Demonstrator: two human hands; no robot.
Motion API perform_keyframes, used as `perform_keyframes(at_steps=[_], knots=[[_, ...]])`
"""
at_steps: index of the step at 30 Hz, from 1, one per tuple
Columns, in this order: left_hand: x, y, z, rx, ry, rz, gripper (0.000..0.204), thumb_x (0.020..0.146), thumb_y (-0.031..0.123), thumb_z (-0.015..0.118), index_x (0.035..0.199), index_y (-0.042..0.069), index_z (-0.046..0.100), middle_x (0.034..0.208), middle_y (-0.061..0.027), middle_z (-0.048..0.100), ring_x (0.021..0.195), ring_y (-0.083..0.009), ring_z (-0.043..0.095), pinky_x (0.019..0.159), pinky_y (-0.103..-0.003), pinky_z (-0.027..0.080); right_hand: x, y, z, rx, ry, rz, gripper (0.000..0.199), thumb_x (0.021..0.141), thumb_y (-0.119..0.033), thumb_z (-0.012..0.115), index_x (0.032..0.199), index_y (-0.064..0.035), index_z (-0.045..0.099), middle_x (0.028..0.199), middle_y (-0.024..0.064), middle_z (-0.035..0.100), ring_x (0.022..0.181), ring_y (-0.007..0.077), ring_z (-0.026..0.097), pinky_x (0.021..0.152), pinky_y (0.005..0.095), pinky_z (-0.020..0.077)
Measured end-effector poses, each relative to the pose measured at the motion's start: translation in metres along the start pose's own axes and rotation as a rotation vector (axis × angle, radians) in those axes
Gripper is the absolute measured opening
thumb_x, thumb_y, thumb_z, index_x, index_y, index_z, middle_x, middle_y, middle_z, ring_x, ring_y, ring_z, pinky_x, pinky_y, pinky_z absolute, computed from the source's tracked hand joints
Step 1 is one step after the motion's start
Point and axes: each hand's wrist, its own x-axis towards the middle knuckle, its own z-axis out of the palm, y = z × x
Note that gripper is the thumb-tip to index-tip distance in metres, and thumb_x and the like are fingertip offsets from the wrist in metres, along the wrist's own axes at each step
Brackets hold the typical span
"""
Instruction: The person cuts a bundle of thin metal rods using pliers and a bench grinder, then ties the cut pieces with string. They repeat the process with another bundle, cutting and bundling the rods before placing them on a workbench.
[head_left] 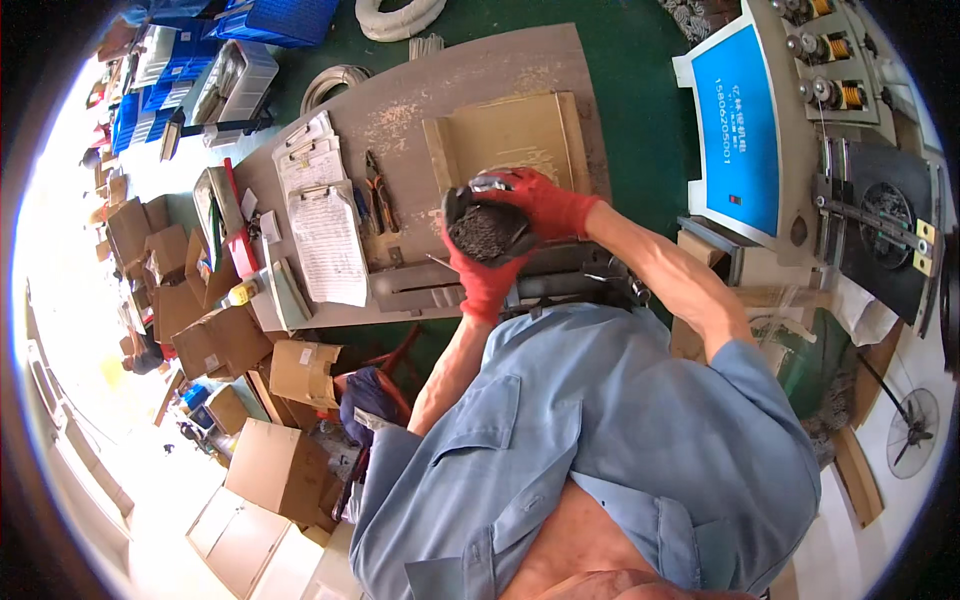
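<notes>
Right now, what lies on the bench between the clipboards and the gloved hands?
In the head view, pliers lie on the bench between the clipboards and the left hand and right hand.

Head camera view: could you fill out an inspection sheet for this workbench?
Surface: grey worn workbench with a tan tray.
Job's things: dark round part filled with small pieces, held over the bench.
Clutter: clipboards with papers, pliers.
Grippers: left hand under the part, right hand on top, both in red gloves.
Cables: white coiled hose.
Surroundings: cardboard boxes, blue screen, fan.
</notes>
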Motion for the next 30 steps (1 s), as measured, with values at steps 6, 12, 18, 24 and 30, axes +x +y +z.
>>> perform_keyframes(at_steps=[6,12,18,24,30], knots=[[0.0,-0.006,0.033,0.038,0.115,0.184,0.077,0.059,0.016,0.087,0.125,0.006,0.048,0.122,-0.0141,0.056,0.115,-0.0297,0.054,0.099,-0.04,0.043,-0.001,0.024,0.016,0.306,0.02,-0.065,0.062,0.067,-0.025,0.075,0.122,-0.0097,0.05,0.122,0.0158,0.057,0.114,0.0356,0.053,0.098,0.0421,0.042],[-0.005,-0.001,0.038,0.096,0.058,0.354,0.072,0.056,0.014,0.087,0.119,0.007,0.051,0.113,-0.0131,0.06,0.109,-0.033,0.057,0.097,-0.044,0.044,-0.03,0.034,0.036,0.484,0.151,0.202,0.044,0.075,-0.023,0.071,0.114,-0.0071,0.058,0.12,0.014,0.059,0.111,0.033,0.056,0.1,0.0398,0.0402],[-0.002,-0.002,0.037,0.052,0.095,0.261,0.066,0.055,0.012,0.086,0.112,0.007,0.054,0.111,-0.0137,0.061,0.107,-0.0345,0.058,0.096,-0.045,0.045,-0.025,0.04,0.048,0.669,0.162,0.495,0.032,0.091,-0.026,0.057,0.115,-0.0048,0.059,0.114,0.0092,0.063,0.109,0.0211,0.058,0.098,0.0373,0.0432],[0.001,-0.009,0.037,-0.003,0.132,0.251,0.066,0.053,0.015,0.086,0.111,0.007,0.055,0.111,-0.0139,0.062,0.107,-0.0352,0.058,0.096,-0.045,0.045,-0.03,0.063,0.062,1.129,0.113,0.755,0.039,0.097,-0.033,0.046,0.124,-0.0052,0.051,0.113,0.0071,0.062,0.097,0.0183,0.062,0.085,0.0321,0.0518],[0.005,-0.009,0.032,-0.017,0.168,0.245,0.087,0.048,0.021,0.09,0.123,0.006,0.049,0.12,-0.0155,0.057,0.115,-0.0366,0.052,0.1,-0.045,0.041,-0.019,0.028,0.036,1.463,0.077,0.965,0.045,0.097,-0.042,0.042,0.124,-0.0084,0.055,0.115,0.0077,0.062,0.101,0.0176,0.061,0.09,0.0335,0.051]])
